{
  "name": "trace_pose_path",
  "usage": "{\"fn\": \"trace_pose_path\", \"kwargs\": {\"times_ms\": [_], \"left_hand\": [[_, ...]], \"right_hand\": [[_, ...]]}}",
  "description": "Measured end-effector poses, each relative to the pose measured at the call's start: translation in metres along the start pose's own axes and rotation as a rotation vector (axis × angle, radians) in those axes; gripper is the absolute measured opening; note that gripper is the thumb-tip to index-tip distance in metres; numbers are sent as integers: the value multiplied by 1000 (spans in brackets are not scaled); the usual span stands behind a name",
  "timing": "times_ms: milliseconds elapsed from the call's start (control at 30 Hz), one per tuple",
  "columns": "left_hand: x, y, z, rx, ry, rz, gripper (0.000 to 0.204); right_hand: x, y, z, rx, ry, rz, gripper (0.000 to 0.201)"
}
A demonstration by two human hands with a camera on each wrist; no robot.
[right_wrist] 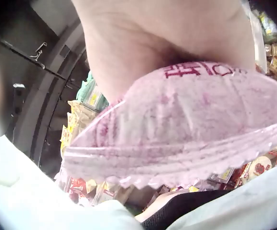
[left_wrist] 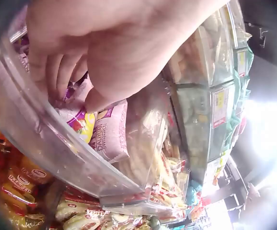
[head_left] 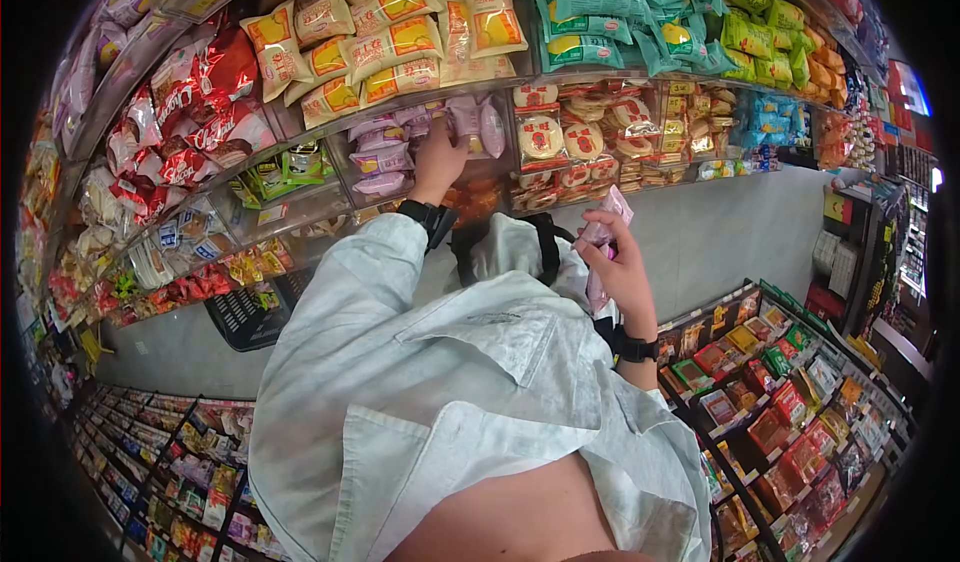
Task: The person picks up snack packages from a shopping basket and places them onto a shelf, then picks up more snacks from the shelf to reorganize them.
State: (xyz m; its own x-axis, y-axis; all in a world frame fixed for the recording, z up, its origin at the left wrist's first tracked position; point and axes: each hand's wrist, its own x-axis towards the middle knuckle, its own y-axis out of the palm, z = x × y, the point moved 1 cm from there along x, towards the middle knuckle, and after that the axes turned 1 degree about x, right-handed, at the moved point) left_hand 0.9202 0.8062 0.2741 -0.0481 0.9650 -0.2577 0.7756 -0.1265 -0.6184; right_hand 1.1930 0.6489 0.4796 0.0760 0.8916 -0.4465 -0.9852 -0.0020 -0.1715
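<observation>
My left hand [head_left: 440,157] reaches into a clear shelf bin of purple-wrapped Swiss rolls [head_left: 381,159]. In the left wrist view, its curled fingers and thumb pinch one Swiss roll pack [left_wrist: 76,120] printed with fruit. Another Swiss roll pack [left_wrist: 110,132] lies beside the thumb. Close in front of my body, my right hand [head_left: 625,267] grips a pink-purple Swiss roll pack [head_left: 610,212] between thumb and fingers. That same pack spreads across the right wrist view, its crimped edge toward the camera, and hides most of the fingers.
Yellow-and-cream packs [head_left: 400,37] fill the shelf above the bin, with teal packs [head_left: 585,37] to their right. Round crackers [head_left: 541,140] sit right of the bin and red packs [head_left: 205,92] left. A black basket [head_left: 245,317] stands low at left; a snack rack [head_left: 770,402] is at lower right.
</observation>
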Motion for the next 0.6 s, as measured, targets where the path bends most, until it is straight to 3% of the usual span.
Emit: {"fn": "trace_pose_path", "kwargs": {"times_ms": [133,233,267,367,400,467,500,600], "left_hand": [[-28,-21,-28,129,181,-184,50],[-54,-38,-64,-196,135,14,44],[-56,-29,-57,-368,137,143,42],[-93,-42,-116,-423,66,465,46],[-106,-39,-126,-423,120,505,49],[-129,-40,-155,-419,143,631,60],[-138,-32,-157,-418,202,550,65],[-145,-16,-142,-388,141,319,62]], "right_hand": [[10,-2,-5,31,-99,17,37],[18,-8,11,-102,-152,122,35],[24,-11,3,-76,-115,196,39],[29,-9,22,-65,-96,288,46],[37,-12,14,-136,-131,358,64],[45,-8,14,-85,-257,379,76],[48,-7,15,-56,-319,384,82],[56,-8,16,-21,-353,489,96]]}}
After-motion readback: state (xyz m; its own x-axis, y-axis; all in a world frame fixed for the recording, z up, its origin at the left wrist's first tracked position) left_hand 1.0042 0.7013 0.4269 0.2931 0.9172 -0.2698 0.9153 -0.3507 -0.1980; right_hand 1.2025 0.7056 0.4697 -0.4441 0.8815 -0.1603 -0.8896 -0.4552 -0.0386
